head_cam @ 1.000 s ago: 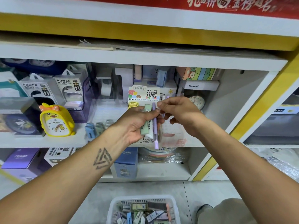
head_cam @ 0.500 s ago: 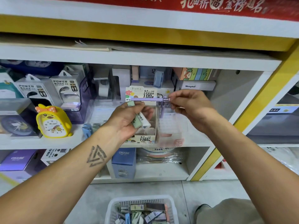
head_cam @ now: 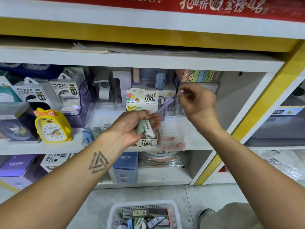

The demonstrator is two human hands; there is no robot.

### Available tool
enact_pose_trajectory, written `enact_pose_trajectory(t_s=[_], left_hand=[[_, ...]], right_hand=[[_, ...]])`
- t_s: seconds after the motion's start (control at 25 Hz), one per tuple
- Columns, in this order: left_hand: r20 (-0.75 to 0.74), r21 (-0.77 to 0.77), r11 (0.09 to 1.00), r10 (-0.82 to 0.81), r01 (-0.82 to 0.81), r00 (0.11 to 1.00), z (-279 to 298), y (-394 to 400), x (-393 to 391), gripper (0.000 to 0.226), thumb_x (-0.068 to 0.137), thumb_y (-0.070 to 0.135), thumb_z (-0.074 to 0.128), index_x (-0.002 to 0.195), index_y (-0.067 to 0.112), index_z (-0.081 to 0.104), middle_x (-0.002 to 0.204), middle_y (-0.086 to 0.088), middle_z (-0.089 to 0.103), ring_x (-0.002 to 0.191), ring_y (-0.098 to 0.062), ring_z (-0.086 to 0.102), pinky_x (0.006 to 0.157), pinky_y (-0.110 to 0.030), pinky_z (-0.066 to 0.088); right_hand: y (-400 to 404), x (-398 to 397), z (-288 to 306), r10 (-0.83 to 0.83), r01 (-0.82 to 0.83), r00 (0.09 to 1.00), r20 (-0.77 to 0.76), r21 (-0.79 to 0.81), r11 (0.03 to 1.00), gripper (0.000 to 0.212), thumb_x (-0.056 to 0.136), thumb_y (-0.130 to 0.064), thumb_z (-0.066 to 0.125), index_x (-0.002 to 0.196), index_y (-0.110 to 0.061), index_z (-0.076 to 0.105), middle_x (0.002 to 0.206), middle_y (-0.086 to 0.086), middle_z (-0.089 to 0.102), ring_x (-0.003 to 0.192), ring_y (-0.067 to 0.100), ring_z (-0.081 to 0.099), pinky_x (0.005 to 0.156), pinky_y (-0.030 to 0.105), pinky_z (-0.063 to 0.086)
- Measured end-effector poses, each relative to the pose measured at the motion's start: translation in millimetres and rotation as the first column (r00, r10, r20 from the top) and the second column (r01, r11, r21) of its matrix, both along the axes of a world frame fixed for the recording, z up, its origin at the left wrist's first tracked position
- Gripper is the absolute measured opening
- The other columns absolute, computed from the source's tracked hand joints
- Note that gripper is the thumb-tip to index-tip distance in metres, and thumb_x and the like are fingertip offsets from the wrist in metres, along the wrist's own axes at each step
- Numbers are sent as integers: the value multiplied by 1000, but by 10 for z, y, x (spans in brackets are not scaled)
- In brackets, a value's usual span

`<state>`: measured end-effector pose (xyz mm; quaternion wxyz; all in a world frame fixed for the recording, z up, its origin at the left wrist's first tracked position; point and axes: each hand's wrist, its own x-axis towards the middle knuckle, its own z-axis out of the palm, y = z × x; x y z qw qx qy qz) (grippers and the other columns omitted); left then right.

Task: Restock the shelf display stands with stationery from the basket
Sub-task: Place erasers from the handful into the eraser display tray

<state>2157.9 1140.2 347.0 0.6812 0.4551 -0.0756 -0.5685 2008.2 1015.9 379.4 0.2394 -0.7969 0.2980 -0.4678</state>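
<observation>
My left hand [head_cam: 132, 126] grips a few pale green and white lead cases [head_cam: 145, 128] in front of the cardboard lead display box [head_cam: 142, 98] on the middle shelf. My right hand [head_cam: 196, 103] pinches the top of a purple mechanical pencil [head_cam: 166, 104], which slants down-left over a clear acrylic display stand [head_cam: 175, 128]. Another purple pencil stands upright in that stand. The white basket [head_cam: 115, 210] on the floor below holds several small stationery boxes.
A yellow duck clock [head_cam: 52, 126] and power bank boxes [head_cam: 66, 93] fill the shelf's left side. Small blue and green cases [head_cam: 92, 134] stand left of the display box. Blue and purple boxes sit on the lower shelf. A yellow-edged shelf post [head_cam: 257, 116] rises on the right.
My right hand lifted the purple pencil out of my left hand, swung it from upright to level, then moved right and tilted it down over the clear stand. My left hand opened slightly.
</observation>
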Motion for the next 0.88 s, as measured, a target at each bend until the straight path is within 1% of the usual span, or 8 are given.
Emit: enact_pose_trajectory(t_s=[0.12,0.2,0.28,0.36,0.44,0.52,0.64,0.88], left_hand=[[-13,-16,1000,-1,1,1000,-16,-1,32,31,87,-11,54,112,7,49,105,-23,72,91,-32,74,68,-52,60],[-5,-13,1000,-1,0,1000,-21,-2,47,31,87,-10,56,111,8,51,104,-23,73,91,-33,74,67,-54,59],[-8,-4,1000,4,-4,1000,-29,-5,50,30,88,-10,57,112,7,52,103,-24,73,89,-34,74,65,-53,59],[-19,-4,1000,6,-6,1000,-33,-1,54,28,88,-10,56,112,5,53,100,-26,72,88,-35,74,62,-50,59],[-20,-3,1000,6,-6,1000,-41,3,63,26,89,-11,55,111,3,53,99,-28,72,88,-36,74,61,-50,60],[-18,-3,1000,17,-17,1000,-53,4,80,25,89,-11,55,110,3,53,100,-28,72,88,-36,74,64,-53,60],[-19,-8,999,33,-34,999,-67,11,115,30,88,-12,56,114,3,52,102,-27,72,91,-35,73,69,-55,60],[-28,-11,999,40,-41,999,-72,19,130,36,87,-12,59,118,3,51,102,-27,72,91,-35,73,65,-52,60]], right_hand=[[10,59,32,45,-81,972,232,146,986,13,95,-12,63,103,-12,73,91,9,70,80,21,67,78,35,57],[6,67,43,36,-61,967,253,93,994,16,96,-13,61,106,-10,74,93,4,66,81,15,64,76,29,53],[29,64,41,20,-12,982,189,-45,999,19,97,-14,60,109,-10,74,95,-4,62,82,7,59,77,20,48],[27,58,-1,-6,13,999,46,-166,986,21,97,-15,58,115,-11,70,98,-4,63,84,7,57,78,20,47],[10,61,-76,-25,1,992,-123,-186,983,20,97,-14,58,116,-13,66,96,-2,66,83,12,58,76,30,51],[-3,59,-151,-19,-20,978,-209,-183,983,14,97,-14,58,109,-13,65,90,0,67,79,18,59,73,39,54],[-29,58,-217,-6,-42,970,-244,-192,981,7,97,-13,61,102,-11,65,85,3,67,75,21,61,69,42,54],[-39,106,-262,-15,-36,956,-293,-168,985,4,94,-11,65,96,-10,68,85,6,71,75,22,64,68,39,55]])
